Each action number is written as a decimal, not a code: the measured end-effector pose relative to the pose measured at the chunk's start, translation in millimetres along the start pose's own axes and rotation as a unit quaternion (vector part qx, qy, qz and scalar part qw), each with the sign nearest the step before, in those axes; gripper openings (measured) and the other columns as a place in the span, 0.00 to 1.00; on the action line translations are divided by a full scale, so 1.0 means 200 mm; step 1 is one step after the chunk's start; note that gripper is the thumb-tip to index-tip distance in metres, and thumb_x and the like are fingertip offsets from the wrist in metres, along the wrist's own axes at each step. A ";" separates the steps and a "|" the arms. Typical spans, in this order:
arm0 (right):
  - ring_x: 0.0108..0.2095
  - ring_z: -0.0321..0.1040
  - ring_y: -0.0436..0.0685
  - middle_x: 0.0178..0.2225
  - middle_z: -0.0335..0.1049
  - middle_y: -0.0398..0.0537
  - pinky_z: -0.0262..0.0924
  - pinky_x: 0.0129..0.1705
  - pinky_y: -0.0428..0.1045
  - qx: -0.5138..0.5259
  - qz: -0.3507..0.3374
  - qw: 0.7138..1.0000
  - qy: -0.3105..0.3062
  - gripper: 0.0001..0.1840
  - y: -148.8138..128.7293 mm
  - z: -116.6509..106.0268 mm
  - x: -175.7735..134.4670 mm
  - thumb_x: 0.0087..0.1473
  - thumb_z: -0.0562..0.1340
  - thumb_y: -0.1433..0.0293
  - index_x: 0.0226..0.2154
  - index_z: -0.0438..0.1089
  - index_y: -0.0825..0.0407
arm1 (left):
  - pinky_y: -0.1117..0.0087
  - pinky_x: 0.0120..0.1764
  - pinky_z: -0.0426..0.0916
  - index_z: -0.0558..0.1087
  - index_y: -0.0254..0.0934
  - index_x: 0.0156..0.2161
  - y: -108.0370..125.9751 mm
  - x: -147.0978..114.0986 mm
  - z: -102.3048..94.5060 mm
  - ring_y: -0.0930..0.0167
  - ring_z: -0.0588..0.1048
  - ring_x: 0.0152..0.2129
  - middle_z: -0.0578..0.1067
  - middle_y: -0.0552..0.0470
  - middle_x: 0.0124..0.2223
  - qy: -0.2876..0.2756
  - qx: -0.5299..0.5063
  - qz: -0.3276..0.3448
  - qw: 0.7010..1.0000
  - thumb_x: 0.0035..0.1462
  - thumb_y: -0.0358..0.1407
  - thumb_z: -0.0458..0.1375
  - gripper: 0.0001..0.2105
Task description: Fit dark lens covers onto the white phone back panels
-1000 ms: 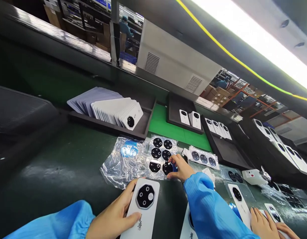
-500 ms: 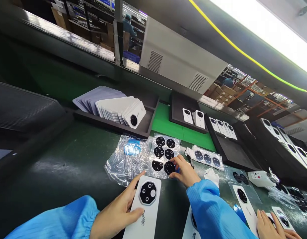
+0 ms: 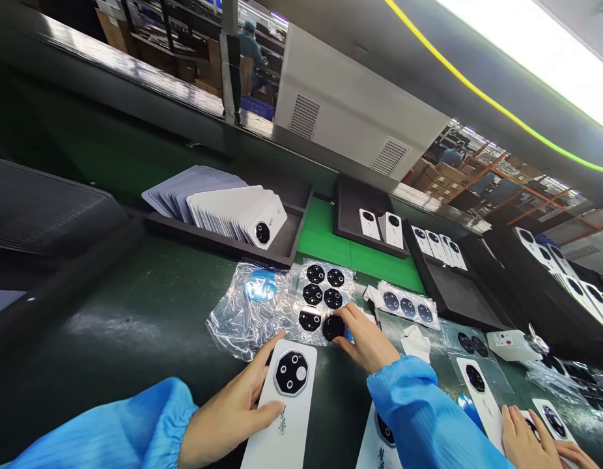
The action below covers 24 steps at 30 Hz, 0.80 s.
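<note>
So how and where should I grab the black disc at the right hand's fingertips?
Probably the rim of the black disc, coming from the right like the right hand: it looks flat, and another black disc sits close on its left.

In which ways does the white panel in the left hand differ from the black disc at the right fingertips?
The white panel is long and rectangular; the black disc is roundish. The panel is clearly larger than the disc. The left hand grips the panel, while the right hand touches the disc's edge. Both show black surfaces.

Black disc (image 3: 333, 328) darker, less detail showing
</note>
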State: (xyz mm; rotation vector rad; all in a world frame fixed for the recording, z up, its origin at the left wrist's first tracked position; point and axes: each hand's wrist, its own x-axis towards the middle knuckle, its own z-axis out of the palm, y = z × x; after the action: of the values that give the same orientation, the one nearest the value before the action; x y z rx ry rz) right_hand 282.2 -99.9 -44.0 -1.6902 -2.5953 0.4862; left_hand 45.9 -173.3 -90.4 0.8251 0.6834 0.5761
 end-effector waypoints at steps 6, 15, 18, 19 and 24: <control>0.39 0.70 0.57 0.46 0.62 0.54 0.70 0.41 0.54 0.000 0.008 1.000 -0.006 0.26 0.00 0.00 -0.01 0.45 0.66 0.78 0.49 0.64 0.54 | 0.59 0.52 0.63 0.21 0.40 0.65 -0.04 0.02 -0.02 0.57 0.70 0.49 0.70 0.42 0.55 -0.005 0.004 0.009 1.000 0.47 0.50 0.64 0.58; 0.40 0.70 0.59 0.44 0.63 0.52 0.70 0.43 0.56 -0.019 0.024 0.999 0.044 0.23 -0.03 -0.07 -0.06 0.45 0.65 0.78 0.46 0.65 0.51 | 0.63 0.50 0.64 0.35 0.42 0.65 0.08 0.11 -0.01 0.60 0.69 0.50 0.68 0.44 0.57 0.013 0.028 0.052 0.998 0.48 0.43 0.62 0.48; 0.43 0.69 0.63 0.43 0.64 0.53 0.70 0.43 0.57 -0.036 0.018 0.987 0.154 0.21 -0.07 -0.12 -0.22 0.51 0.61 0.75 0.49 0.63 0.49 | 0.66 0.42 0.67 0.40 0.40 0.64 0.13 0.16 0.01 0.62 0.73 0.42 0.73 0.45 0.50 0.029 0.042 0.062 0.997 0.48 0.41 0.62 0.44; 0.43 0.69 0.63 0.43 0.64 0.53 0.70 0.41 0.56 -0.044 0.009 0.978 0.204 0.22 -0.08 -0.12 -0.29 0.53 0.61 0.72 0.51 0.62 0.48 | 0.67 0.40 0.67 0.41 0.39 0.63 0.14 0.18 0.01 0.63 0.74 0.40 0.74 0.46 0.47 0.030 0.045 0.065 0.996 0.48 0.40 0.61 0.43; 0.27 0.66 0.56 0.40 0.62 0.51 0.68 0.29 0.51 0.033 0.037 0.950 0.309 0.23 -0.10 0.00 -0.49 0.57 0.58 0.63 0.55 0.59 0.44 | 0.69 0.35 0.67 0.44 0.39 0.61 0.15 0.27 0.03 0.65 0.75 0.34 0.75 0.49 0.43 0.026 0.015 0.062 0.998 0.46 0.35 0.61 0.40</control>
State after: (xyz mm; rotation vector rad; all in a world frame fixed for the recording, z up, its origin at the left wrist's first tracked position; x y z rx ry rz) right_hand 306.0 -193.6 -22.9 -1.5903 -2.0475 0.0225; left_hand 79.6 -121.8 -80.4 0.8878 0.6930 0.7033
